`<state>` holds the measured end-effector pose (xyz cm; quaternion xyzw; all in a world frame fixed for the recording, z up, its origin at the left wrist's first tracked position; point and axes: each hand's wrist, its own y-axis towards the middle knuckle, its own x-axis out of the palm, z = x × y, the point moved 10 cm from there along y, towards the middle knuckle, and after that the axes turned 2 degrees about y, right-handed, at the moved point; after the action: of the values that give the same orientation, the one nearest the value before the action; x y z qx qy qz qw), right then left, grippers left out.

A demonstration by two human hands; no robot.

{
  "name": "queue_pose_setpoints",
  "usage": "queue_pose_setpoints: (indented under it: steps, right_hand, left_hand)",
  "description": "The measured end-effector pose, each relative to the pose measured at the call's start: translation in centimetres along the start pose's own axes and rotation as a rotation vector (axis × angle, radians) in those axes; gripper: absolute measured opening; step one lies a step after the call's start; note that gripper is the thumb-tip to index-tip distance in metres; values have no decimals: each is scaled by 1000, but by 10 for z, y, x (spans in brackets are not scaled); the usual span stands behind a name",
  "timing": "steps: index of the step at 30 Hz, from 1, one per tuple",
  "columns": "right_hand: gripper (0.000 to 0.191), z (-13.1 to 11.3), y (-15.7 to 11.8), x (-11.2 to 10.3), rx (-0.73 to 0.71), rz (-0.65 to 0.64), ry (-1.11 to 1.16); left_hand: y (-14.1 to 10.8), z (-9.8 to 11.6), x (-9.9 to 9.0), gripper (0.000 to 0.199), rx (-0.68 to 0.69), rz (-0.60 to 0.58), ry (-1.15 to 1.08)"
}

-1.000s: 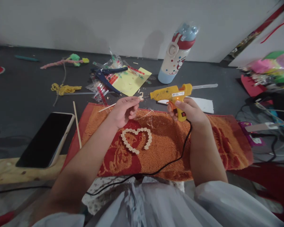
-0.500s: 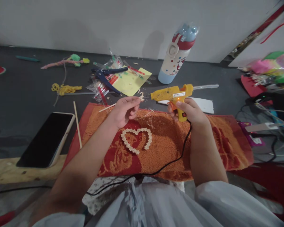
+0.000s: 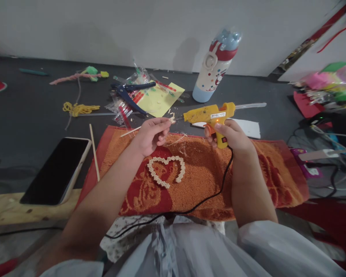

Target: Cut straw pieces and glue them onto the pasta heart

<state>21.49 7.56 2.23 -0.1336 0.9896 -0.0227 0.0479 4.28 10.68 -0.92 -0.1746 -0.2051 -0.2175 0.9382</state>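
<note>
My right hand (image 3: pixel 232 134) is wrapped round the handle of a yellow hot glue gun (image 3: pixel 203 114), its small orange light lit and a clear glue stick (image 3: pixel 250 105) out of the back. The nozzle points left, to the fingertips of my left hand (image 3: pixel 153 134). Between those fingertips is a small cluster of pale wooden stick pieces (image 3: pixel 172 120), touching or almost touching the nozzle. Below, on the orange and red towel (image 3: pixel 202 173), lies a heart outline (image 3: pixel 151 170) built from little pale pieces, with a gap at its lower right.
A phone (image 3: pixel 56 169) and a thin wooden stick (image 3: pixel 94 152) lie left of the towel. Behind are blue-handled cutters (image 3: pixel 127 96), a yellow paper (image 3: pixel 161 102) and a standing bottle (image 3: pixel 215 67). The gun's black cord (image 3: pixel 202 206) crosses the towel. Cables and a power strip (image 3: pixel 318 155) are at right.
</note>
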Motion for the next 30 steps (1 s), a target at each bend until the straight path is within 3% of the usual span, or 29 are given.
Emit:
queue_pose_setpoints:
  steps: [21, 30]
  right_hand:
    - [44, -2, -1, 3, 1, -21, 5]
    - [44, 3, -1, -4, 49, 51, 16]
  left_hand:
    - [0, 1, 0, 15, 5, 12, 20]
    - [0, 2, -3, 12, 19, 51, 30]
